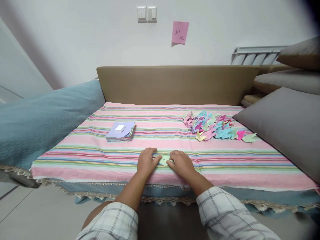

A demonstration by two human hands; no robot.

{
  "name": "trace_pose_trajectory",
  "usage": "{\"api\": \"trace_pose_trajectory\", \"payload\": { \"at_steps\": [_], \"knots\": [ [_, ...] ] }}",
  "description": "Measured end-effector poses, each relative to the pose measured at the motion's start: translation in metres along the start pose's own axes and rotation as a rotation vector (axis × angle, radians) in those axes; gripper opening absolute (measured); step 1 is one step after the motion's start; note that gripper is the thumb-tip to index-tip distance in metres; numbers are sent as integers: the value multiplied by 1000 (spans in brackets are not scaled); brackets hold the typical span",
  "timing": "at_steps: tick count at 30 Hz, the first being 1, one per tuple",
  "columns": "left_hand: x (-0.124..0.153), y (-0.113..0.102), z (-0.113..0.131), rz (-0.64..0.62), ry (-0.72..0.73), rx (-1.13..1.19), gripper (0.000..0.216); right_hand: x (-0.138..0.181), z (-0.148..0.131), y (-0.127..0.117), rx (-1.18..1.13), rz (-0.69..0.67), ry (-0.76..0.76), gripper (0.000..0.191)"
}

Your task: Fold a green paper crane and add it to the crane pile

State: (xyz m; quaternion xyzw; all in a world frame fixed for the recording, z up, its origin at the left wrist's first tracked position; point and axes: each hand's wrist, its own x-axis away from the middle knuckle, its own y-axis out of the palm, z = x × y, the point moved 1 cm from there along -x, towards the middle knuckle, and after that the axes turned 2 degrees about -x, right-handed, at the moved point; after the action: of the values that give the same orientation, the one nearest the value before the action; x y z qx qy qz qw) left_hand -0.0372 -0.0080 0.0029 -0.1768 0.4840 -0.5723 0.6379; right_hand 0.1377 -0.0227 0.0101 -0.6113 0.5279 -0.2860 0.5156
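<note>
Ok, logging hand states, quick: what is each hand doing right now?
Left hand: fingers down, pressing the green paper on the striped cloth.
Right hand: fingers curled, pressing the same paper's other side.

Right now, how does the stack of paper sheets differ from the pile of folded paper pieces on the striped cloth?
The stack of paper sheets is flat, neatly squared, and mostly lilac on top; the pile of folded paper pieces is loose, spread wide, and mixed pink, blue, green and yellow. The stack lies left of both hands, the pile to the right. Both rest untouched on the striped cloth.
</note>
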Motion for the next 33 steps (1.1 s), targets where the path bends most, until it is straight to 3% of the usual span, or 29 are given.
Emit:
{"api": "trace_pose_trajectory", "payload": {
  "at_steps": [4, 8, 15, 22, 27, 30, 33],
  "knots": [
    [-3, 8, 8, -41, -102, -50, 19, 2, -1, 2, -5, 58, -23, 10],
    [-4, 9, 13, -80, -146, -83, 13, 4, -1, 6, 8, 115, -110, 17],
    [-6, 4, 6, -123, -135, 45, 9, 4, -2, 9, 61, 46, -96, 22],
    [-8, -3, -3, -234, 51, -6, 26, 4, -2, 8, 90, 34, -118, 22],
    [4, -11, 18, -29, 191, -95, 28, 4, -2, 7, 61, 38, -117, 22],
    [14, -6, 29, -101, 269, -165, 11, 4, -2, 7, 29, 31, -101, 22],
    [19, 3, 29, -168, 271, -282, 16, 4, 1, 6, -22, 30, -77, 20]
  ]
}}
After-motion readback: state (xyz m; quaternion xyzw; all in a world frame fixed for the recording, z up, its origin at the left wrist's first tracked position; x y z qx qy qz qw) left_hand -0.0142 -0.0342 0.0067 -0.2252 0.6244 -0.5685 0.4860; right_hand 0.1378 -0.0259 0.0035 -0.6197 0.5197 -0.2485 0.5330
